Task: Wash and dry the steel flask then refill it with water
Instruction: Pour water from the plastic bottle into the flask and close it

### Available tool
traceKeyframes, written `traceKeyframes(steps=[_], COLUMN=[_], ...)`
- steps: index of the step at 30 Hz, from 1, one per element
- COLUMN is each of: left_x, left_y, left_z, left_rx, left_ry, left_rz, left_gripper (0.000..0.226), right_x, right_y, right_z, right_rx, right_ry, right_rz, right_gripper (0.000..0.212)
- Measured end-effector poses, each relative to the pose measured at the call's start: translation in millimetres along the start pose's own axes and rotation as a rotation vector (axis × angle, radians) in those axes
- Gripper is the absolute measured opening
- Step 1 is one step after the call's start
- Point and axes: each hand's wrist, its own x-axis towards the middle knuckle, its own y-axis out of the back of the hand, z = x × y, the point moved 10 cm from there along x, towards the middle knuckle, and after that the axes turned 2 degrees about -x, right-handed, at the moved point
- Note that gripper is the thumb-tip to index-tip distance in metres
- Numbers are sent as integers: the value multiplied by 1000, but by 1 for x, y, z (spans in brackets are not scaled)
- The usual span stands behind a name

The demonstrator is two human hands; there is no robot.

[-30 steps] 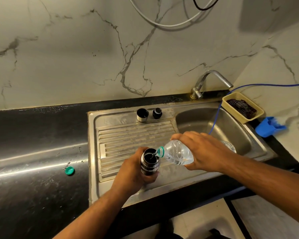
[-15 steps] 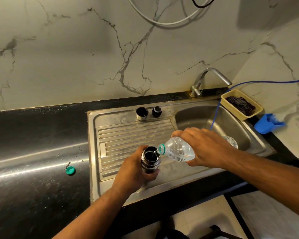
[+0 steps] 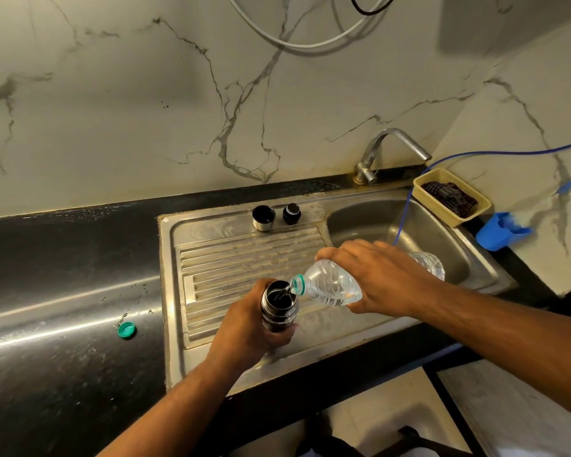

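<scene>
The flask [image 3: 279, 306] is upright at lower centre, over the drainboard [image 3: 231, 258], so spills drain away. The left hand [image 3: 248, 331] grasps it to steady it. The right hand [image 3: 386, 278] grasps the tilted bottle [image 3: 330, 286], its mouth at the flask's opening, to pour. The lid [image 3: 263, 218] and stopper [image 3: 291, 213] stand aside, behind.

My left hand [image 3: 249, 329] held the flask [image 3: 278, 312] over the drainboard [image 3: 238, 258]; my right hand [image 3: 386, 280] held the bottle [image 3: 330, 286] just right of it. The cap [image 3: 126, 330] lay left, on the counter [image 3: 63, 374].
</scene>
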Motion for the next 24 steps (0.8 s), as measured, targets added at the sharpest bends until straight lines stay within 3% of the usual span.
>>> traceKeyframes(steps=[24], left_x=[-3], left_y=[-3], left_z=[1], left_rx=[35], left_ry=[-23], left_rz=[2], left_gripper=[64], right_x=[-10], right_y=[15], right_z=[-1], right_rx=[-51], right_ry=[3], right_rz=[-24], right_gripper=[101])
